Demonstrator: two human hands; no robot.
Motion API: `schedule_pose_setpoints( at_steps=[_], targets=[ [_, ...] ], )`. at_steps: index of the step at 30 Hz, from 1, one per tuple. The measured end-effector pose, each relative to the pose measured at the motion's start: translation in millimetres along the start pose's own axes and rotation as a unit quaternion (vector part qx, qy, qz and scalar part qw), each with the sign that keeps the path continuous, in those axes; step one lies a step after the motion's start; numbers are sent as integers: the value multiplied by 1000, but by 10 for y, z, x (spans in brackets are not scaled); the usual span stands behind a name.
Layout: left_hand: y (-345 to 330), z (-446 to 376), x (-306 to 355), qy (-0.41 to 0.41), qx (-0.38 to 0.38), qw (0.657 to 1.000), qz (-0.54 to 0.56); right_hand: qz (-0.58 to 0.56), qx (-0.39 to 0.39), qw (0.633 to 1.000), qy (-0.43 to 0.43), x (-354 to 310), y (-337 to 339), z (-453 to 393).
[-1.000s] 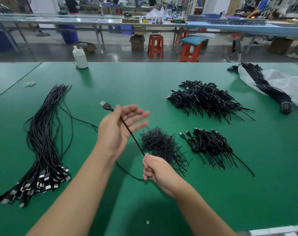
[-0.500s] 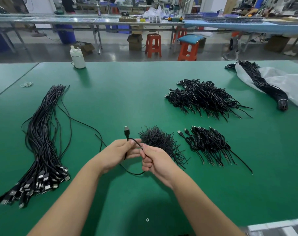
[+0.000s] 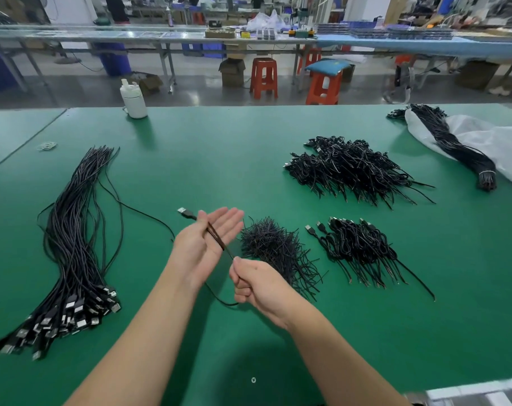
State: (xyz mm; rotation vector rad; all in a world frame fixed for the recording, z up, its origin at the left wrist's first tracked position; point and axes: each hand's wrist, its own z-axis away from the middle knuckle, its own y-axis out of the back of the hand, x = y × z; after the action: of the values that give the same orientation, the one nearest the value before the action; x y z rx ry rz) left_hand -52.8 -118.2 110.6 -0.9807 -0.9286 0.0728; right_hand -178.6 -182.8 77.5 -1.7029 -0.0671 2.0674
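i have open mat (image 3: 219,165) ahead of both hands, a wide lane up to the white bottle (image 3: 134,102) at the far edge. on the left the long bundle (image 3: 73,244) blocks that side, and the cable (image 3: 186,213) trails across the gap between it and the left hand (image 3: 203,244). the tie pile (image 3: 273,244) sits just beside the right hand (image 3: 259,285). past it the folded cables (image 3: 363,247) and the bigger heap (image 3: 348,168) crowd the right. there is passing room along the near strip.
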Motion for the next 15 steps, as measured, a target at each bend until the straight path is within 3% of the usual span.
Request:
schedule_pose_setpoints(
  at_steps=[2,5,7,9,12,15],
  targets=[
    [-43,23,114,22,-18,999,37,-23,1,1000,-13,51,3,3],
    [24,132,253,106,-142,981,-78,-104,16,994,-30,33,42,-20],
    [128,197,362,159,-262,922,-236,-130,27,991,-36,-26,92,-34],
    [224,228,487,198,-327,834,-398,-128,36,991,-34,-77,148,-38],
    [264,251,550,255,-294,734,-557,-109,32,993,-35,-97,148,-30],
    [241,245,421,277,-227,696,-622,-100,30,994,-31,-68,68,-38]
  ],
)
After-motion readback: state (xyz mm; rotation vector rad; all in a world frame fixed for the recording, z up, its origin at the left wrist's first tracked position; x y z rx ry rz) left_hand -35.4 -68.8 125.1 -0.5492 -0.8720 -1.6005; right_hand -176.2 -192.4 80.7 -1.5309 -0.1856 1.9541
